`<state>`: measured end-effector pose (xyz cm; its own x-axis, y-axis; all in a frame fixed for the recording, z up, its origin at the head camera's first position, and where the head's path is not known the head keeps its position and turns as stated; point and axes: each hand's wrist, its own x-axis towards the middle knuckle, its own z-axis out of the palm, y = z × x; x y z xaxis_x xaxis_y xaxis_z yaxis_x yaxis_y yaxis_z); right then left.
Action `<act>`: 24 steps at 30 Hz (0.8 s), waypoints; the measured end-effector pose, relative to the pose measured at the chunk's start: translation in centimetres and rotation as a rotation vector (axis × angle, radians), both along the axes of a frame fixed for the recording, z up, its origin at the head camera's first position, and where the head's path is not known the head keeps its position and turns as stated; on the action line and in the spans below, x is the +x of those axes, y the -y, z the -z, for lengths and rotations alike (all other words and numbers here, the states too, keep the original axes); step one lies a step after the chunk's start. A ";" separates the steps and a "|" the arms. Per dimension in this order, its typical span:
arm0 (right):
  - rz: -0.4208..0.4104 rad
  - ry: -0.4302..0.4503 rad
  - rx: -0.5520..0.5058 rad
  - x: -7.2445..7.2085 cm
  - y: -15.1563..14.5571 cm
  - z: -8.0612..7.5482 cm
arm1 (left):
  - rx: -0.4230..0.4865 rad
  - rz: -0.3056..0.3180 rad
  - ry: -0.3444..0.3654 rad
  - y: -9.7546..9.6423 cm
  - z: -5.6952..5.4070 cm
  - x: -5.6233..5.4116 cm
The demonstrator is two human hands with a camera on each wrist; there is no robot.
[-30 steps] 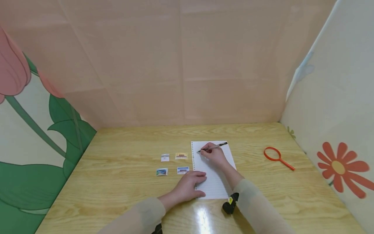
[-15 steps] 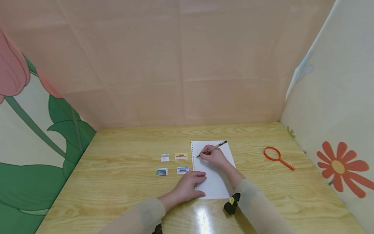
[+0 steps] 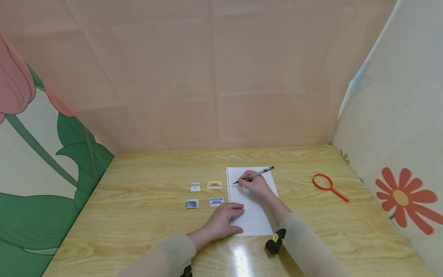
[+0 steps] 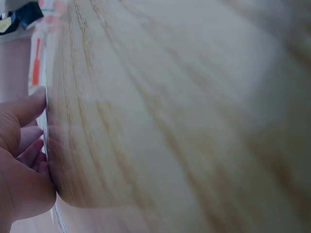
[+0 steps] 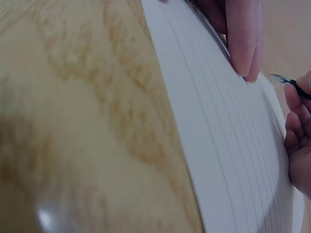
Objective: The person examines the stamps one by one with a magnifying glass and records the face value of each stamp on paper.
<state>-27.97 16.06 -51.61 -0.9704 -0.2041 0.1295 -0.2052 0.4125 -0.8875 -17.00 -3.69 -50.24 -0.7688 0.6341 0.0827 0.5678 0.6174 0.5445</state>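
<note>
My right hand (image 3: 257, 185) pinches a slim dark-capped pen (image 3: 263, 171) over the upper left part of a lined sheet of paper (image 3: 256, 219) with punched holes along its left edge. In the right wrist view the pen's tip (image 5: 278, 77) points past the curled fingers; whether it touches the paper I cannot tell. The left hand (image 3: 223, 220) rests flat on the sheet's lower left edge, fingers extended, thumb apart. Left of the paper lie several small picture stamps: a pale one (image 3: 195, 186), a yellow one (image 3: 214, 185), a green-blue one (image 3: 192, 204) and a blue one (image 3: 216, 201).
A red magnifying glass (image 3: 331, 188) lies on the wooden table (image 3: 138, 200) to the right of the paper. A pinkish sheet (image 3: 221, 77) hangs behind the table. Flower-patterned panels stand at the left and right sides.
My right hand and the pen have shifted slightly down the sheet, then a little back up, with the pen's tilt changing. The left hand stays in place.
</note>
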 end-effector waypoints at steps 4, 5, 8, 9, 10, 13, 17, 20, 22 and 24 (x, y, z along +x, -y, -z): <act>0.008 0.008 -0.020 0.0 -0.1 0.0 | -0.002 0.001 -0.003 0.1 0.0 0.0; 0.016 0.010 -0.019 0.1 -0.1 0.0 | -0.001 0.001 -0.007 0.1 0.0 0.0; 0.047 0.013 -0.007 0.4 -0.1 -0.1 | -0.001 0.004 -0.024 0.1 0.0 0.0; 0.054 0.012 0.001 0.5 -0.1 -0.1 | 0.001 0.004 -0.024 0.1 -0.1 0.0; 0.059 0.008 0.010 0.7 -0.1 -0.1 | 0.004 0.005 -0.023 0.1 -0.1 0.1; 0.062 -0.008 0.027 1.0 0.1 -0.1 | 0.005 0.004 -0.017 0.1 -0.2 0.1; 0.053 -0.029 0.023 1.1 0.2 -0.1 | 0.007 0.005 -0.016 0.1 -0.1 0.0; 0.052 -0.044 0.019 1.1 0.3 -0.2 | 0.006 0.010 -0.028 0.1 0.0 0.0; 0.052 -0.054 0.024 1.1 0.3 -0.2 | 0.007 0.011 -0.029 0.1 0.0 -0.1; 0.052 -0.063 0.031 1.1 0.3 -0.1 | 0.007 0.012 -0.034 0.0 0.0 -0.1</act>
<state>-26.83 15.74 -51.46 -0.9699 -0.1582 0.1851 -0.2377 0.4509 -0.8604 -17.05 -3.73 -50.23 -0.7576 0.6428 0.1131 0.5937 0.6067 0.5287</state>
